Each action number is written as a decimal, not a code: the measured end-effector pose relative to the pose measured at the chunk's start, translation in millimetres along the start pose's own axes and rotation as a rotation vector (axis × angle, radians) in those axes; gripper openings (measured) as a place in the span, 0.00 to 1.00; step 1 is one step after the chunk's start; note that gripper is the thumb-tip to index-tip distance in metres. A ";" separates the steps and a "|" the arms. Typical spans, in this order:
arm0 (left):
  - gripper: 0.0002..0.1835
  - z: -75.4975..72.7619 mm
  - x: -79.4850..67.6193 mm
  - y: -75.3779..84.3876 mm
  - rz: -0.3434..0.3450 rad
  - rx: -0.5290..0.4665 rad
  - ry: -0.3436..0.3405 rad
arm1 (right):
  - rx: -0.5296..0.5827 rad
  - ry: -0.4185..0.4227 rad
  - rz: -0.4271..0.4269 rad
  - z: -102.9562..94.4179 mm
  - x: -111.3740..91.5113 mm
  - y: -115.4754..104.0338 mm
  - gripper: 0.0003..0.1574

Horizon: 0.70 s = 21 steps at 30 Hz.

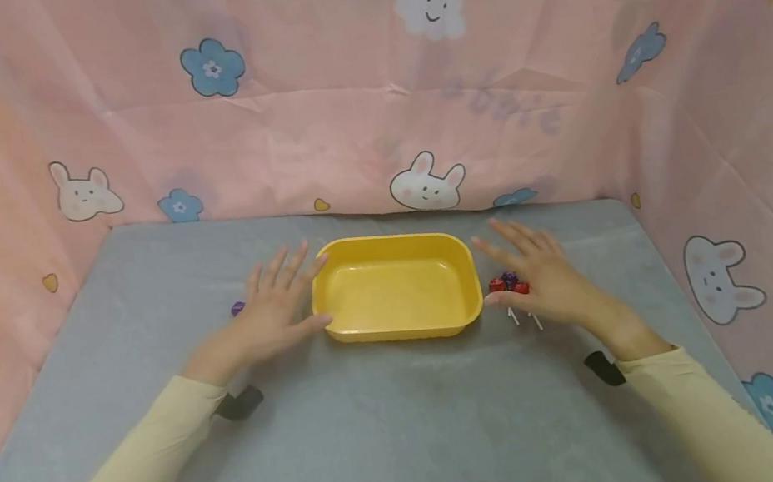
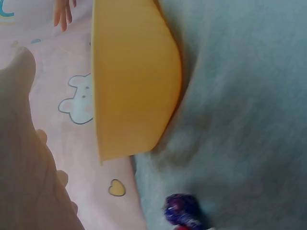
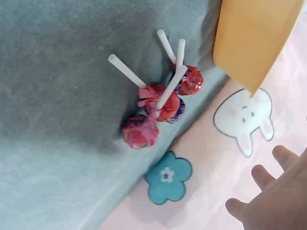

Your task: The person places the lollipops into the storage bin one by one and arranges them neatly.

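A yellow plastic basin stands upright on the grey cloth, with nothing inside it. My left hand hovers at its left end, fingers spread and holding nothing; the left wrist view shows a gap between hand and basin wall. Beyond the basin's right end, my right hand is held in the air, fingers also spread. Below that hand lie several wrapped lollipops, red, pink and purple, with white sticks. Partly hidden by the left hand, a purple-wrapped lollipop lies to the left, its wrapper clearer in the left wrist view.
Grey cloth covers the tabletop. Pink printed fabric with rabbits, flowers and rainbows hangs behind it and along both sides. A dark strap piece shows by the left wrist, another by the right.
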State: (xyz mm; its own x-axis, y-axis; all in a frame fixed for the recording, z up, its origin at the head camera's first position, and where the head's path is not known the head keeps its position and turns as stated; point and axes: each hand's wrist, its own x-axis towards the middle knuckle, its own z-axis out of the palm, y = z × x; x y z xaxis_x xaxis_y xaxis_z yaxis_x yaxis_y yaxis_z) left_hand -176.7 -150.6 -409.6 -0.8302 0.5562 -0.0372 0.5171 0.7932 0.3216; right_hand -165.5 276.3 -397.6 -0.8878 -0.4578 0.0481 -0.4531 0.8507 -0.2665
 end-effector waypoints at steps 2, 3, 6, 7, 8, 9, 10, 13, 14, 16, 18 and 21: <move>0.46 5.7 0.9 -1.5 -0.014 -0.014 0.003 | 0.010 0.022 -0.005 0.9 0.3 5.1 0.55; 0.46 7.7 1.1 -1.6 -0.022 -0.019 0.002 | 0.014 0.034 -0.007 1.2 0.4 7.4 0.54; 0.47 11.8 1.4 -0.8 -0.046 -0.032 -0.001 | 0.023 0.073 -0.008 1.9 1.5 12.1 0.53; 0.47 12.9 1.5 -0.5 -0.055 -0.033 -0.004 | 0.024 0.084 -0.008 2.1 2.1 13.5 0.52; 0.47 14.1 1.5 -0.2 -0.063 -0.037 -0.007 | 0.030 0.093 -0.005 2.2 2.6 15.0 0.51; 0.47 15.5 1.8 -0.4 -0.068 -0.038 -0.011 | 0.037 0.099 0.002 2.8 3.0 16.7 0.50; 0.48 16.9 2.1 -0.6 -0.076 -0.039 -0.017 | 0.047 0.099 0.009 3.2 3.3 18.6 0.50; 0.49 20.5 1.9 -1.1 -0.087 -0.052 -0.029 | 0.087 0.090 0.039 5.2 3.2 24.9 0.48; 0.49 21.7 1.9 -1.5 -0.089 -0.055 -0.030 | 0.103 0.082 0.056 5.9 2.6 27.1 0.47; 0.49 23.1 1.7 -1.9 -0.092 -0.068 -0.030 | 0.133 0.069 0.090 7.5 1.2 31.8 0.47; 0.50 24.2 1.5 -2.0 -0.097 -0.071 -0.029 | 0.163 0.058 0.133 9.4 -0.4 36.5 0.46; 0.50 25.9 2.1 -2.7 -0.106 -0.068 -0.033 | 0.182 0.045 0.189 11.6 -2.8 42.9 0.45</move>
State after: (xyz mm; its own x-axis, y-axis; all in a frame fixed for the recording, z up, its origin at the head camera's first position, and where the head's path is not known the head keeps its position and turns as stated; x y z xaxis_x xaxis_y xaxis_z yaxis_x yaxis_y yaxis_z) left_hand -174.4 -145.2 -435.1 -0.8717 0.4785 -0.1053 0.4102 0.8304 0.3771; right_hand -181.4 311.1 -420.3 -0.9598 -0.2799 0.0230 -0.2608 0.8577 -0.4432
